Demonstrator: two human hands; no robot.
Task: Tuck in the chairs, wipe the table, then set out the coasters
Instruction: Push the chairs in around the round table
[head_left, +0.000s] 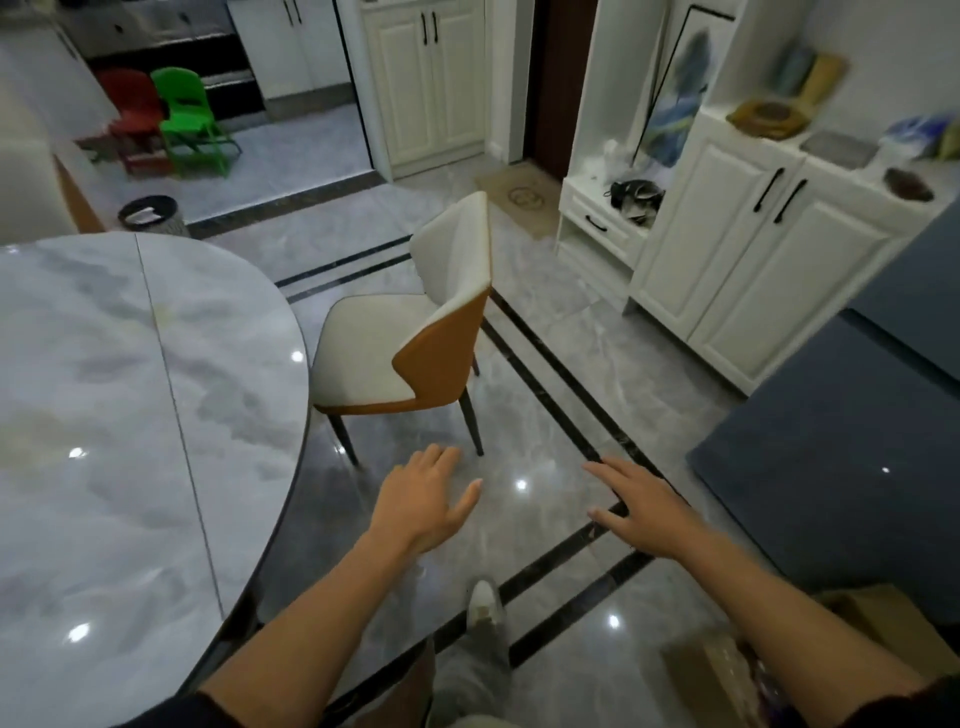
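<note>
While the chair (415, 332) stands just beyond them, left hand (423, 501) and right hand (641, 512) hover released, empty.

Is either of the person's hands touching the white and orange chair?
No, the left hand and right hand both hover open above the floor, short of the chair.

Table (104, 415) cut off left and below, chair (363, 348) with one leg hidden, countertop items (769, 117) blurred, perhaps trays
</note>
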